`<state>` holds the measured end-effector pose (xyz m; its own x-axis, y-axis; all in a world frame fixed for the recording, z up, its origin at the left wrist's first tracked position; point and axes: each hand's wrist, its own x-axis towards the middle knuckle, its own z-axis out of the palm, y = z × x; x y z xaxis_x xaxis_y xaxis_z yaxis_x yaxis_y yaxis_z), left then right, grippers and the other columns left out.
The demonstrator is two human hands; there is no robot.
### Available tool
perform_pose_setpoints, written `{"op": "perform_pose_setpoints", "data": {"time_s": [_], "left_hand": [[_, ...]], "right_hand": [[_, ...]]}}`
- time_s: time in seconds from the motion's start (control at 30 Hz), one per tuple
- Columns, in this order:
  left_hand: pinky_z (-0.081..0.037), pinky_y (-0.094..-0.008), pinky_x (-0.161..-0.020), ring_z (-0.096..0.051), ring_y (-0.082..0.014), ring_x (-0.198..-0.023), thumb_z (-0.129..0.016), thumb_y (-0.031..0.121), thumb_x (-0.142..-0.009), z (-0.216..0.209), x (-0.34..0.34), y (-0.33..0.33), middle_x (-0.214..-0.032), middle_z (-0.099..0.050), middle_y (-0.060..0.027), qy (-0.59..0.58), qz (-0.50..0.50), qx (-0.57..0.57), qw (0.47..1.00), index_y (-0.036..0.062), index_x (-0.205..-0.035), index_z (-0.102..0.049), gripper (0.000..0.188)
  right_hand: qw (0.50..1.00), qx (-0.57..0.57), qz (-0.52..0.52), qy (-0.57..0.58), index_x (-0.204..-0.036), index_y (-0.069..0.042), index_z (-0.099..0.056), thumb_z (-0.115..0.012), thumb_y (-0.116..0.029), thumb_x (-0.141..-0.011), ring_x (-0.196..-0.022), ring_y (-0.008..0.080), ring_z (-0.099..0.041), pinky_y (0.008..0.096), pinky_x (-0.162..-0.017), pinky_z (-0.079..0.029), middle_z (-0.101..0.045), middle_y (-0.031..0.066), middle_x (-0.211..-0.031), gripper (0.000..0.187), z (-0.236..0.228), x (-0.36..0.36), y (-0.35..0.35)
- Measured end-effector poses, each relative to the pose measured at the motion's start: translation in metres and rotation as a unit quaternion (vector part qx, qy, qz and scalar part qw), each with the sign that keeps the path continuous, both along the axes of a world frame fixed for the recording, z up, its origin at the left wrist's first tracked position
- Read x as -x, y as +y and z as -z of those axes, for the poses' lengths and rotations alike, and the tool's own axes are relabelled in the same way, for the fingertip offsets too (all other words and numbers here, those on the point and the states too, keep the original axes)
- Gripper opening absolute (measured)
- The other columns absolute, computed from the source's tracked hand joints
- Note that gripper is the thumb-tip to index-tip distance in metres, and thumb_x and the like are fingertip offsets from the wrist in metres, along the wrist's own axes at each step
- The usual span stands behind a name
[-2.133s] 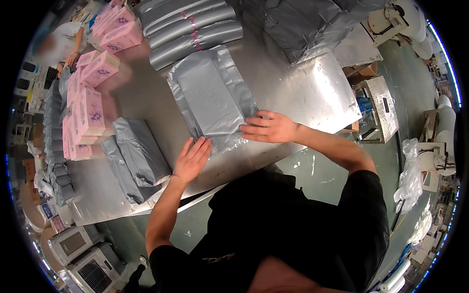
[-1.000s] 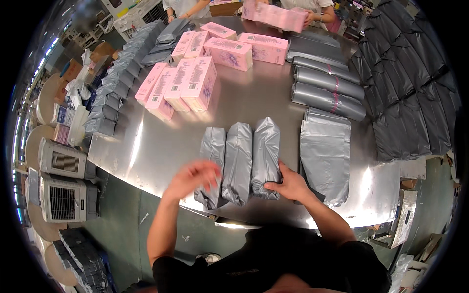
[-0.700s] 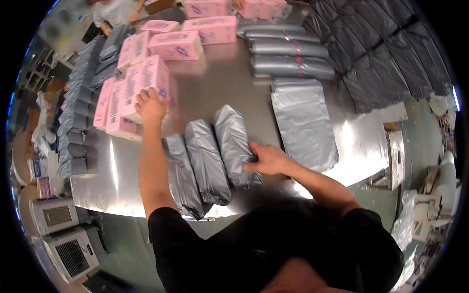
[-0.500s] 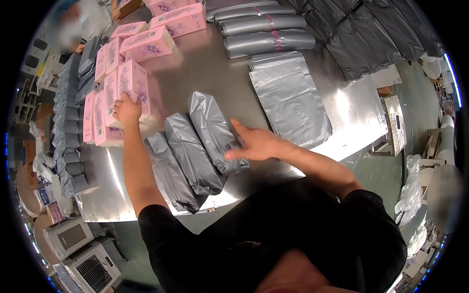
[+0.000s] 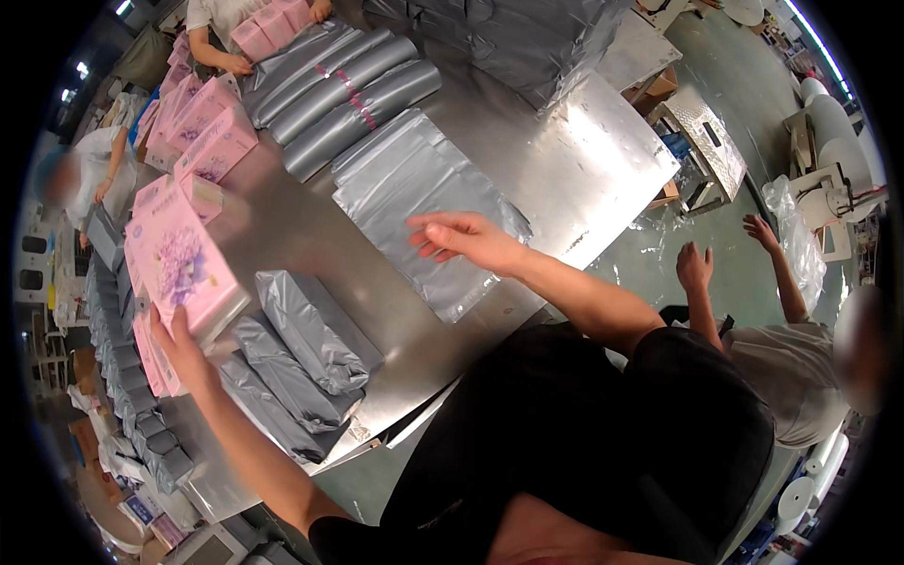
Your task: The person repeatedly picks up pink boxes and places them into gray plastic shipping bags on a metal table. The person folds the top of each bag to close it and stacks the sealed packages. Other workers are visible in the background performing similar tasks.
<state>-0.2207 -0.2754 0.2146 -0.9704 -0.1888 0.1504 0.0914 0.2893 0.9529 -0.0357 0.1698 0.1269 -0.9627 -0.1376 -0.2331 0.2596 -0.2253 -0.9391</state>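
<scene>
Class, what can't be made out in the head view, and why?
Head view:
Any contents of the opaque grey parcels: hidden inside them.
Underside of the pink floral pack in the left hand: facing away.
Far end of the dark grey bag pile: cut off by the top edge.

The pink box point(image 5: 179, 259) is tilted, its broad face, printed with purple flowers, turned up; the left hand point(image 5: 184, 353) holds it at its near end. Flat, glossy grey bags point(image 5: 424, 184) lie stacked unevenly on the table point(image 5: 556, 160), beneath the right hand point(image 5: 471, 243).
</scene>
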Motion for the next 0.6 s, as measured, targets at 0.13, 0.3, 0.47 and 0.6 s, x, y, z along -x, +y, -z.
{"op": "perform_pose_setpoints", "data": {"time_s": [0.13, 0.3, 0.47, 0.6], "left_hand": [[-0.031, -0.0446, -0.119, -0.041, -0.0289, -0.141, -0.066, 0.031, -0.099, 0.013, -0.149, 0.186, -0.156, -0.037, -0.0194, 0.049, 0.095, 0.079, 0.991, 0.001, -0.157, -0.033, 0.073], [-0.036, -0.0467, -0.114, -0.04, -0.0392, -0.141, -0.067, 0.033, -0.098, 0.077, -0.188, 0.28, -0.156, -0.036, -0.0244, 0.05, 0.309, 0.018, 0.95, 0.0019, -0.154, -0.037, 0.071], [-0.044, -0.0418, -0.109, -0.058, -0.0347, -0.129, -0.062, 0.037, -0.102, 0.105, -0.048, 0.31, -0.136, -0.062, -0.0194, 0.167, 0.148, 0.184, 0.957, 0.003, -0.141, -0.057, 0.052], [-0.051, -0.0399, -0.097, -0.067, -0.033, -0.11, -0.061, 0.043, -0.1, 0.167, -0.011, 0.322, -0.114, -0.071, -0.0185, -0.116, 0.335, 0.371, 0.858, 0.0057, -0.13, -0.065, 0.048]], "right_hand": [[0.983, 0.162, 0.032, 0.078, -0.163, -0.009, -0.023, -0.07, -0.041, -0.098, -0.132, 0.0238, -0.055, 0.0386, -0.109, -0.046, -0.054, 0.0134, -0.147, 0.087, -0.024, -0.031, 0.028], [0.966, 0.154, 0.199, -0.063, -0.157, -0.001, -0.027, -0.075, -0.005, -0.088, -0.132, 0.0283, -0.056, 0.0427, -0.111, -0.047, -0.054, 0.0176, -0.146, 0.085, 0.015, -0.092, 0.093], [0.958, 0.121, 0.239, -0.104, -0.16, -0.004, -0.026, -0.077, -0.008, -0.086, -0.129, 0.0286, -0.059, 0.0424, -0.107, -0.05, -0.054, 0.0172, -0.146, 0.09, 0.035, -0.157, 0.157], [0.949, 0.16, 0.24, -0.129, -0.159, -0.003, -0.027, -0.08, -0.015, -0.084, -0.128, 0.0291, -0.06, 0.0429, -0.107, -0.051, -0.056, 0.017, -0.145, 0.092, 0.052, -0.177, 0.173]]}}
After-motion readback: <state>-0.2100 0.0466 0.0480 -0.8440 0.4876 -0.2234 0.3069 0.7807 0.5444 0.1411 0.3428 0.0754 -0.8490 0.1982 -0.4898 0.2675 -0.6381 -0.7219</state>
